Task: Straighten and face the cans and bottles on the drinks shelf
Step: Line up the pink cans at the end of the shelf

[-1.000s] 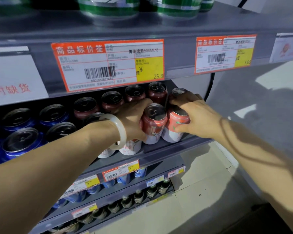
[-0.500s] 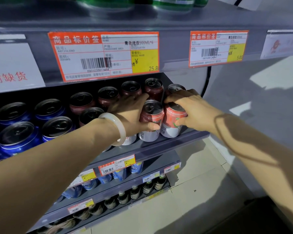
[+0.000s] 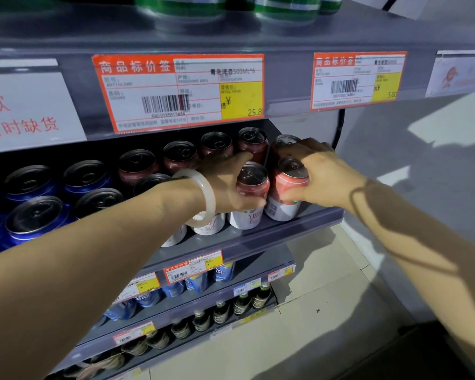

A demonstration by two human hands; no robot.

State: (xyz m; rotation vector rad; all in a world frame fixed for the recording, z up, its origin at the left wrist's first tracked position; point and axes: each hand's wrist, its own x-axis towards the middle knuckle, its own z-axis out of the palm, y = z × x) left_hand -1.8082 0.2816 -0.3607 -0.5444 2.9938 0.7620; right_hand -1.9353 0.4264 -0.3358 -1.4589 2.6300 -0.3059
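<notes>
Head view
Left hand (image 3: 228, 185): wraps the side of a front-row red-and-white can (image 3: 248, 196), thumb across its front, fingers behind it.
Right hand (image 3: 324, 176): grips the end can (image 3: 285, 193) from the right, fingers curled over its lid rim, thumb on the label.
Position: both cans stand at the right end of the drinks shelf (image 3: 258, 237), touching each other, just behind its front lip.
Look of cans: red upper band, white lower body with print; silver lids with pull tabs. The end can is tilted slightly.
Neighbours: more red cans (image 3: 180, 157) in the back row; blue cans (image 3: 33, 218) to the left.
Bracelet (image 3: 203, 198): pale ring on the left wrist.
Above: orange price tag (image 3: 178, 91) on the upper shelf edge.
</notes>
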